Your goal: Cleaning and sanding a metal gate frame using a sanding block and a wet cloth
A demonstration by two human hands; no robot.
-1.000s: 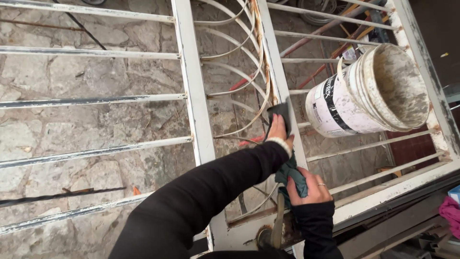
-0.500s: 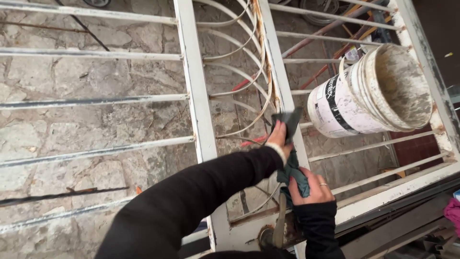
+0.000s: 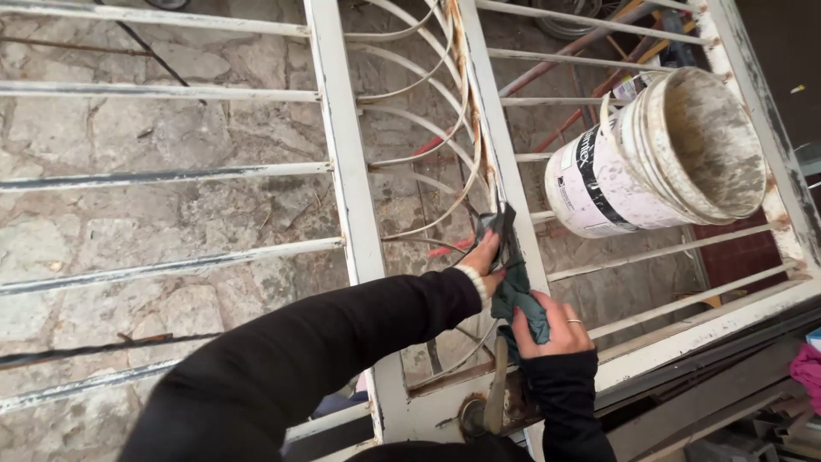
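I look down on a white painted metal gate [image 3: 344,154] with rusty, flaking bars. My left hand [image 3: 484,257], in a black sleeve, presses a dark green cloth [image 3: 511,275] against the gate's upright bar [image 3: 494,128]. My right hand [image 3: 552,323], wearing a ring, grips the lower bunched end of the same cloth. Just below my hands sits the gate's lever handle [image 3: 494,395] on a rusty lock plate.
A dirty white plastic bucket [image 3: 663,158] rests on its side against the bars at the right. Curved scroll bars [image 3: 419,128] fill the middle panel. Stone paving [image 3: 128,214] shows behind the gate. Red and grey rods [image 3: 564,60] lie beyond, and pink fabric [image 3: 806,368] shows at the right edge.
My left hand and the cloth have slid down the upright bar toward my right hand. The right hand has stayed near the handle.
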